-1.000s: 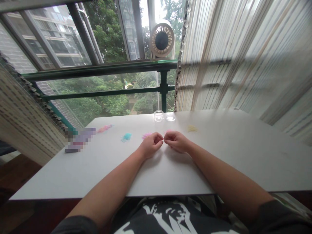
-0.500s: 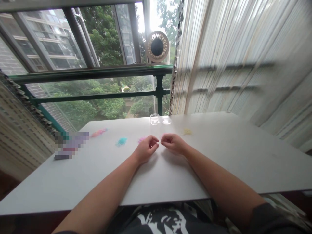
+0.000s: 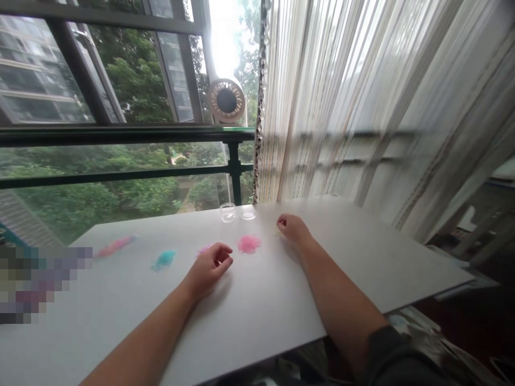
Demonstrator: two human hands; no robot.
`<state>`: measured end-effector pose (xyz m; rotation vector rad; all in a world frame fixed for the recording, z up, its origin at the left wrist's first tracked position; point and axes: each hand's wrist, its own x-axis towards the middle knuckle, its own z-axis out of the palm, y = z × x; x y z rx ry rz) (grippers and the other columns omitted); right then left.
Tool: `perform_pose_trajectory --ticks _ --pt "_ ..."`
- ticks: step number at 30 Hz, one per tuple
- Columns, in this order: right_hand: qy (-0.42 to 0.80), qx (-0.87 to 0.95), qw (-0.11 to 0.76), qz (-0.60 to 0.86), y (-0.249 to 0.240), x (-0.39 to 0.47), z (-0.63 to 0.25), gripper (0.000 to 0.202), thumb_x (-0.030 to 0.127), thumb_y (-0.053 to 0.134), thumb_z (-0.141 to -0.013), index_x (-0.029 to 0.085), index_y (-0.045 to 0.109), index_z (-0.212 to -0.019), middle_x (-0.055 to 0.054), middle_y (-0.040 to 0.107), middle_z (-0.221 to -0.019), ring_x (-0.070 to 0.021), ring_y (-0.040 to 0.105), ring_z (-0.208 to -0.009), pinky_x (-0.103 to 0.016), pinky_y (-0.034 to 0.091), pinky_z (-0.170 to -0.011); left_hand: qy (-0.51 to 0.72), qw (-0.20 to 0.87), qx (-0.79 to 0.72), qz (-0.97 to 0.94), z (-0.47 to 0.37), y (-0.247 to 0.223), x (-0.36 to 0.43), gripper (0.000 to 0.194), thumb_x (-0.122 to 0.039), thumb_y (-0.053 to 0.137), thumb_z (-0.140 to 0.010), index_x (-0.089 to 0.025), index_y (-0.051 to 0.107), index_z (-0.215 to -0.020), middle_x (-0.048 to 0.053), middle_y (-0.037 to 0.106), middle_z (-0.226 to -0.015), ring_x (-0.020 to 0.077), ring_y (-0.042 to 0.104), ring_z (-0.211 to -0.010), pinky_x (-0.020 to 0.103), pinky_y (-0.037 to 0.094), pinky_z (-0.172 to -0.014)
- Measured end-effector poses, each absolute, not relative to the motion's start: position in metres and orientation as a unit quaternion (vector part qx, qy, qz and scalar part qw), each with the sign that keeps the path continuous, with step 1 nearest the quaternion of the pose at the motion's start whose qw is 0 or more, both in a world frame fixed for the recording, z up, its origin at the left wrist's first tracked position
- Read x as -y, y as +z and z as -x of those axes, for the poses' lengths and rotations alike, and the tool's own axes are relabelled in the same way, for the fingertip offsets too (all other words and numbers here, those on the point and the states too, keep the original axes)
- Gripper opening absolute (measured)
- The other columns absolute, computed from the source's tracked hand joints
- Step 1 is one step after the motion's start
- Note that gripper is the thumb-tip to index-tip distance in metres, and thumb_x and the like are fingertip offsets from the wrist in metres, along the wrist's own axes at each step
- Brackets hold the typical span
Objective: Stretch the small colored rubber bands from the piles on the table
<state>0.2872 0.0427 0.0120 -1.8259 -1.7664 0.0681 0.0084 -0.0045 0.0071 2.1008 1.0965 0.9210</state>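
Over the white table (image 3: 257, 311), my left hand (image 3: 210, 265) has its thumb and fingers curled but apart, with nothing visible between them. Behind it a purple-pink pile (image 3: 204, 250) is partly covered. A pink pile (image 3: 249, 244) of small pieces lies between my hands. My right hand (image 3: 293, 229) is at the yellow pile (image 3: 277, 232), mostly hidden behind its fingers. Those fingers are pressed together, and what they hold, if anything, is too small to name. To the left lies a teal pile (image 3: 164, 259).
A clear round container (image 3: 227, 213) and a clear lid-like disc (image 3: 248, 214) stand at the back edge. A pink bundle (image 3: 116, 246) lies at the left, near a pixelated item (image 3: 52, 281). A round fan (image 3: 226, 100) is above the green railing (image 3: 189, 171); a curtain (image 3: 330, 107) hangs right.
The view has turned to the right. My right hand has moved away from my left hand to the yellow pile, uncovering the pink pile between them.
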Motion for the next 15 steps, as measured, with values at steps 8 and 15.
perform_pose_trajectory --ticks 8,15 --pt "0.013 0.604 0.279 0.747 0.000 -0.052 -0.308 0.018 0.019 0.051 -0.072 0.018 0.069 -0.075 -0.008 0.067 -0.076 -0.0173 0.059 -0.072 -0.025 0.040 -0.065 0.359 0.295 -0.419 -0.780 -0.005 0.006 0.000 0.023 -0.035 0.052 -0.073 -0.018 0.056 -0.088 0.000 0.058 -0.070 0.0136 0.053 -0.064 0.024 0.042 -0.059" --pt "0.027 0.586 0.295 0.755 -0.007 -0.055 -0.313 0.019 0.015 0.052 -0.069 0.018 0.070 -0.075 -0.008 0.068 -0.082 -0.0198 0.059 -0.077 -0.028 0.041 -0.070 0.367 0.283 -0.425 -0.778 -0.003 0.005 -0.002 0.023 -0.035 0.052 -0.073 -0.018 0.057 -0.087 0.000 0.057 -0.069 0.0132 0.053 -0.063 0.024 0.042 -0.058"
